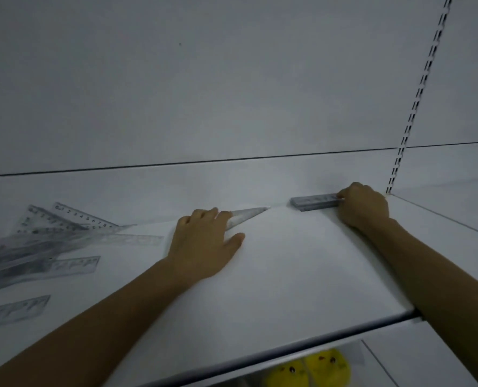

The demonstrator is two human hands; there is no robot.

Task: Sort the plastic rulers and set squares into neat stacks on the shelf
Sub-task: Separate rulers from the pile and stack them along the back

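On the white shelf [288, 269] my left hand [204, 247] lies flat, its fingers resting on the wide end of a stack of clear set squares [247, 215] whose tip points right along the back wall. My right hand [362, 209] is curled round the right end of a stack of short grey rulers [313, 202] at the back right of the shelf. A loose heap of clear rulers and set squares [50, 238] lies at the far left, overlapping each other.
The white back panel [232, 93] rises behind the shelf. A slotted upright rail [416, 101] runs down at the right. Yellow soft toys [313, 367] sit on a lower shelf under the front edge.
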